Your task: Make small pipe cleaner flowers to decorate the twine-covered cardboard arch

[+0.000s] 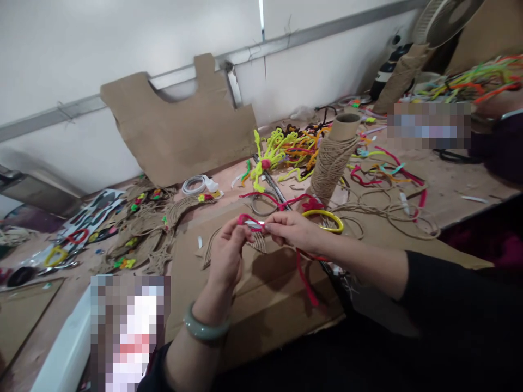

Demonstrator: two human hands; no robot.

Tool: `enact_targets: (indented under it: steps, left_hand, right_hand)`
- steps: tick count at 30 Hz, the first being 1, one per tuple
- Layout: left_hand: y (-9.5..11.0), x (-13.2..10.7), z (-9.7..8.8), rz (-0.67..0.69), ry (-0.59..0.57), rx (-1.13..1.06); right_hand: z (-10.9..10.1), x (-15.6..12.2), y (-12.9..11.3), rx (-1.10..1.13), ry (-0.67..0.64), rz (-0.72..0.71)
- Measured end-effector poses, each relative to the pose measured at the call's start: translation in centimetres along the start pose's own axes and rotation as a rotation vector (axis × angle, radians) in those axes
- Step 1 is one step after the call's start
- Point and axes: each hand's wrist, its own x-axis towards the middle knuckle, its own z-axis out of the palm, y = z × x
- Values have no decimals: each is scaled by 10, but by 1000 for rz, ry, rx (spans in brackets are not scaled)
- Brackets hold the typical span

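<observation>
My left hand [227, 256] and my right hand [291, 228] meet above a sheet of cardboard [261, 305]. Both pinch a small silvery clip [254, 224] with a pink pipe cleaner [304, 277] wound on it. The pipe cleaner's loose tail hangs down below my right hand. A green bangle [204, 328] sits on my left wrist. A yellow ring [324, 218] lies just behind my right hand.
A twine-wrapped cardboard tube [335, 158] stands behind the hands, with loose twine [392, 218] and several coloured pipe cleaners [286, 147] around it. A cut cardboard piece [180, 125] leans on the wall. Woven twine pieces [151, 228] lie at the left. A fan [441, 16] stands at the far right.
</observation>
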Motion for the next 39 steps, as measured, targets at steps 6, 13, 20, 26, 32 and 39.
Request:
enact_targets:
  steps: [6, 13, 20, 26, 32, 39]
  left_hand:
    - [-7, 0, -1, 21, -55, 20]
    - [-9, 3, -4, 54, 45, 24]
    - [-4, 2, -1, 15, 2, 131]
    - [9, 13, -10, 115, 226, -89]
    - [13, 18, -16, 184, 279, -151]
    - [14, 20, -14, 230, 290, -212]
  right_hand:
    - [1, 3, 1, 108, 1, 14]
    - [-1, 1, -3, 120, 45, 92]
    - [2, 3, 3, 25, -103, 19]
    - [-25, -7, -2, -189, -89, 54]
    - [-51, -21, -7, -405, -59, 46]
    - [-53, -28, -11, -389, 28, 73]
